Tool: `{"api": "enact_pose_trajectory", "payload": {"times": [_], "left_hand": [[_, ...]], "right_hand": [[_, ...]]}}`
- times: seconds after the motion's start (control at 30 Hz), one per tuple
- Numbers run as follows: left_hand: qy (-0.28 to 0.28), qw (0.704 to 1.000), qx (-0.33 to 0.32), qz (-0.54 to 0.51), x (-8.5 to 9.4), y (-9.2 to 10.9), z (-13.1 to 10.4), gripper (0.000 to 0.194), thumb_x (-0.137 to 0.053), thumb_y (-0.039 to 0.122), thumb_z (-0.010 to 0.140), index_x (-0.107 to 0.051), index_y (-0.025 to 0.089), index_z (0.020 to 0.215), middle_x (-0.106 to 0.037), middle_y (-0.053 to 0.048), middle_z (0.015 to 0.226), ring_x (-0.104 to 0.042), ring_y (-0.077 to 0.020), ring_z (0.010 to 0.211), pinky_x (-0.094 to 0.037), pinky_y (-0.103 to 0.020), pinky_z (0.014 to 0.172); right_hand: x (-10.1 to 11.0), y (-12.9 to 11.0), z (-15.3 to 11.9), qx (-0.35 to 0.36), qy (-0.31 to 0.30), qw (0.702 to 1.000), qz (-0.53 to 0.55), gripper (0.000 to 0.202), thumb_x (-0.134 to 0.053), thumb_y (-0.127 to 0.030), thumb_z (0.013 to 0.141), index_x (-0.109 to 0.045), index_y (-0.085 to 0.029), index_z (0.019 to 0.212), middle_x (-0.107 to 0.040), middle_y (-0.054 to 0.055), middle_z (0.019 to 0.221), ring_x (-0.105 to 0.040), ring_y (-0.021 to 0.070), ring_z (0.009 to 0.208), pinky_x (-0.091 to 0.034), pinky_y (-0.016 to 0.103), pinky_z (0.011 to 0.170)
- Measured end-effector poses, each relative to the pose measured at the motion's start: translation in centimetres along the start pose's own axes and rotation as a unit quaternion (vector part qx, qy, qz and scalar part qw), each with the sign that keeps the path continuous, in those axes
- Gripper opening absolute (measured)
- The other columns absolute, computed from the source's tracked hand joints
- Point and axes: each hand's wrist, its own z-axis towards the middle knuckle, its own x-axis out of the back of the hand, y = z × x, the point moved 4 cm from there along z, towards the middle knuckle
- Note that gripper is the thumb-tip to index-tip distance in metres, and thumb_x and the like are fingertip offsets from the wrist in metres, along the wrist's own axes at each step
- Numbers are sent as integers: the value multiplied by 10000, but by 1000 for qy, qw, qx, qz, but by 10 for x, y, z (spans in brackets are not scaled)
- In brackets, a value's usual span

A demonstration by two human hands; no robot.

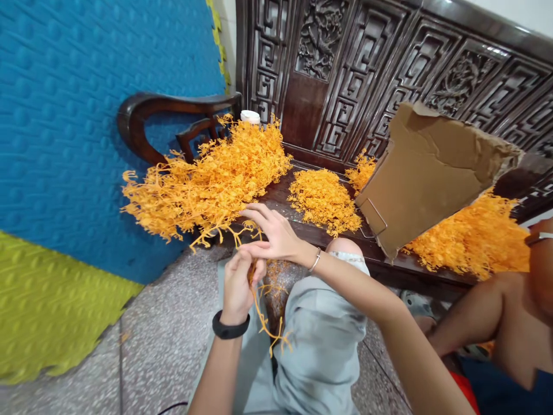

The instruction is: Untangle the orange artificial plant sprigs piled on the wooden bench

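Observation:
My left hand point(242, 282), with a black band at the wrist, is closed around an orange branching strand point(265, 323) that hangs down over my lap. My right hand point(274, 235), wearing a thin bracelet, meets it from above; its thumb and fingertips touch the left fingers, while its other fingers are stretched out apart. Orange branch tips stick out to the left beneath the right hand. Just beyond the hands, a large heap of orange strands point(207, 178) lies on the dark wooden bench point(280, 199). A smaller orange pile point(324, 199) sits to its right.
A brown cardboard piece point(432, 167) stands tilted on the bench, with a bent wire at its lower left. More orange strands point(479, 236) lie behind it. A white container point(250, 117) is by the armrest point(138, 124). Another person's bare leg point(484, 311) shows at right.

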Motion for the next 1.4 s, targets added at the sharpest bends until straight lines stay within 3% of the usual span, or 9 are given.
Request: {"api": "enact_pose_trajectory", "payload": {"times": [0.17,0.3,0.53,0.73,0.8,0.87,1.0,1.23,1.4], "left_hand": [[77,997,25,3,1,2,-1,368,-552,419,741,-620,138,514,-230,63,294,-166,-24,285,-132,-177,323],[122,991,50,2,4,3,-1,336,-528,291,676,-564,136,379,-302,35,285,-145,-13,272,-66,-175,304],[147,989,27,-12,5,2,-3,274,-626,291,575,-532,131,372,-408,25,326,-205,-10,287,-92,-168,304],[144,989,0,-25,4,0,1,326,-586,441,738,-604,131,636,-283,84,325,-209,-22,305,-184,-162,339],[141,989,-23,-34,6,2,3,339,-557,442,769,-565,136,624,-278,84,331,-226,-29,307,-195,-170,346],[141,988,-39,-42,10,3,5,319,-550,413,786,-538,141,620,-278,87,331,-225,-31,302,-202,-176,351],[146,988,-43,-37,17,5,8,235,-555,342,794,-543,142,672,-282,99,319,-202,-29,286,-203,-176,353],[155,987,-24,-36,15,2,9,225,-565,316,774,-528,139,640,-294,98,312,-212,-22,276,-176,-160,332],[165,986,-13,-37,14,1,9,226,-584,318,750,-530,135,630,-289,99,311,-201,-14,274,-155,-147,312]], "right_hand": [[-6,-19,-9,28,43,998,21,522,-441,-370,791,-365,-200,1279,-292,113,1387,-347,233,1243,-351,387,989],[-13,-30,-14,51,51,997,10,506,-376,-292,795,-363,-168,1286,-306,124,1380,-308,219,1275,-337,391,1007],[-16,-28,-15,78,78,992,-61,472,-399,-336,799,-414,-174,1242,-332,128,1367,-285,253,1282,-303,456,1000],[-4,-21,-11,55,154,983,-80,316,-400,-314,850,-492,-180,1120,-402,142,1299,-333,236,1244,-323,448,972],[-4,-22,-10,100,109,985,-92,221,-380,-284,877,-543,-192,995,-505,123,1171,-420,211,1157,-355,415,931],[-5,-24,-12,164,44,979,-117,228,-350,-242,899,-558,-188,824,-586,82,928,-525,167,946,-399,348,830],[-7,-21,-13,191,16,965,-177,333,-293,-159,905,-516,-168,657,-495,13,584,-481,115,605,-350,260,596],[-18,-24,-13,223,-61,949,-215,332,-303,-165,905,-506,-145,643,-482,11,572,-427,102,532,-255,255,515],[-18,-27,-16,243,-70,941,-225,296,-326,-140,895,-484,-145,644,-498,12,574,-439,101,535,-267,254,516]]}}
